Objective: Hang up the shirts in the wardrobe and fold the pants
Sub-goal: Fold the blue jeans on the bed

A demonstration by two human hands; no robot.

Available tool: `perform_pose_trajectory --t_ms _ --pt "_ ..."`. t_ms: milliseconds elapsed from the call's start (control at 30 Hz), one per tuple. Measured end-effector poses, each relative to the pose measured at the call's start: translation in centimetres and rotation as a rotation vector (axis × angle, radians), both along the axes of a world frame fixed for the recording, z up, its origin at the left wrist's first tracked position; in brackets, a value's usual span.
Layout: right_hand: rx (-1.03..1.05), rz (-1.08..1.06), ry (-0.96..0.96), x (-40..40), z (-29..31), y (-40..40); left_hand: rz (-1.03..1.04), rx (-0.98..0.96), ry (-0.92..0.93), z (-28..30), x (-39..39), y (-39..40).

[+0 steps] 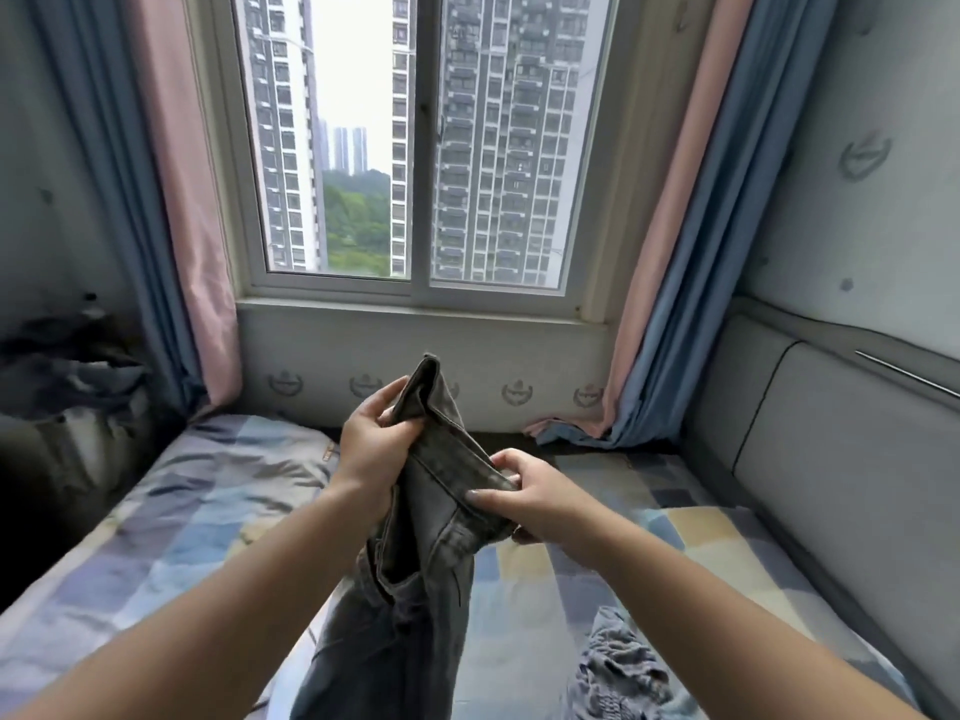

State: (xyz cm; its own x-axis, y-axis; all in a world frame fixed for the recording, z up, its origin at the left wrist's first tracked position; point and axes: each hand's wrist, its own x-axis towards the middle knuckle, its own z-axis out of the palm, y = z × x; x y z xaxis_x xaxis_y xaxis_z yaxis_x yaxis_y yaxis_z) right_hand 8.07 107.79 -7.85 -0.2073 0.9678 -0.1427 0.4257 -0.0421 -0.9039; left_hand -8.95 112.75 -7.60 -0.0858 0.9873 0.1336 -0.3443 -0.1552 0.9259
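Jeans (415,574), dark grey, are held above the checked bedsheet (182,511), long axis running from the raised waistband near the window down toward the camera. The waistband is gripped by the left hand (371,449) and pinched by the right hand (530,498).

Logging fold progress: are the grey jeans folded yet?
Not folded: grey jeans held up at the waistband by left hand and right hand, legs hanging.

Open bed, cluttered edges

The bed (197,511) is bare along its left edge and far right corner; crumpled cloth (618,667) blocks the near right, dark clothes (67,366) pile beyond the left edge.
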Motion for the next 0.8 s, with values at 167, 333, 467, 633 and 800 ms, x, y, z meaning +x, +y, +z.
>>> perform_pose_trajectory --t_ms 167,333,467,633,800 --pt "0.472 -0.073 -0.147 -0.3 1.7 2.0 -0.086 0.006 0.044 1.1 -3.0 0.1" --pt "1.012 0.130 -0.800 3.4 5.4 3.6 0.026 0.038 0.441 2.4 -7.3 0.1" --pt "0.999 0.340 -1.254 6.4 7.6 3.9 0.160 0.210 0.987 3.5 -10.2 -0.1" --pt "1.111 0.380 -1.484 6.7 9.1 4.3 0.212 0.461 1.551 3.1 -11.5 -0.5" --pt "1.093 0.211 -1.511 7.9 10.2 5.4 0.370 -0.012 1.715 0.0 -14.0 -2.1"
